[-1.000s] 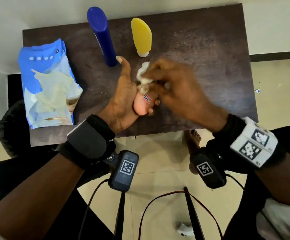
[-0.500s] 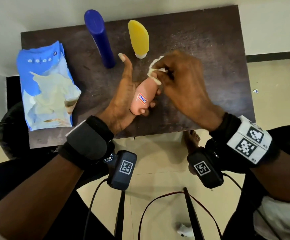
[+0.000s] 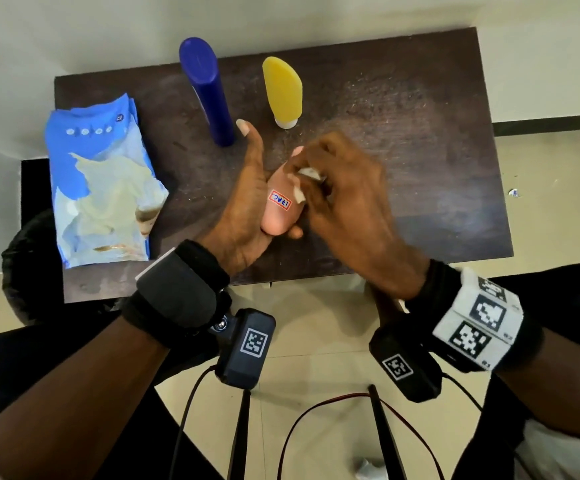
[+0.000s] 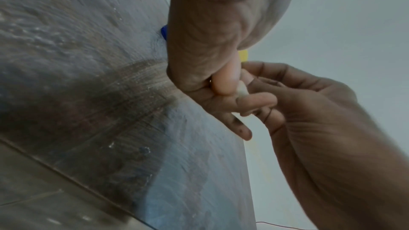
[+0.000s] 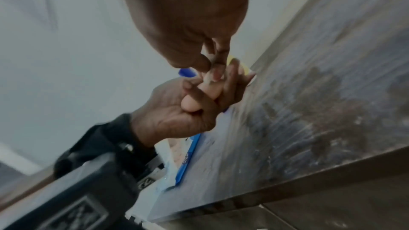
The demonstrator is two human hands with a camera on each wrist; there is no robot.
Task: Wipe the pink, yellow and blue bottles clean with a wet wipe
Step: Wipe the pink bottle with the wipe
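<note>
The left hand (image 3: 243, 209) grasps the pink bottle (image 3: 279, 211) from its left side. The fingers wrap beneath the bottle body; fingertips (image 3: 295, 233) show past its lower right edge. The thumb is extended straight toward the far edge of the tabletop (image 3: 402, 140) and does not touch the bottle. In the right wrist view, the fingers (image 5: 199, 97) of this hand are curled across the bottle (image 5: 190, 104).

The right hand (image 3: 344, 202) is closed around a crumpled white wet wipe (image 3: 304, 183). The wipe is pinched between thumb and fingertips and pressed against the upper right side of the pink bottle. In the left wrist view, the wipe (image 4: 242, 90) sits between the bottle (image 4: 225, 83) and the right hand (image 4: 309, 111). The right hand is blurred in the head view.

The pink bottle is held above the tabletop, near the middle of its near half. A red and blue label faces up. The narrow end points toward the far edge.

The blue bottle (image 3: 207, 91) stands upright near the far edge, left of centre. The yellow bottle (image 3: 283, 90) stands cap-down just to its right. Both are apart from the hands.

A blue and white wipe packet (image 3: 103, 188) lies flat along the left edge of the tabletop.
</note>
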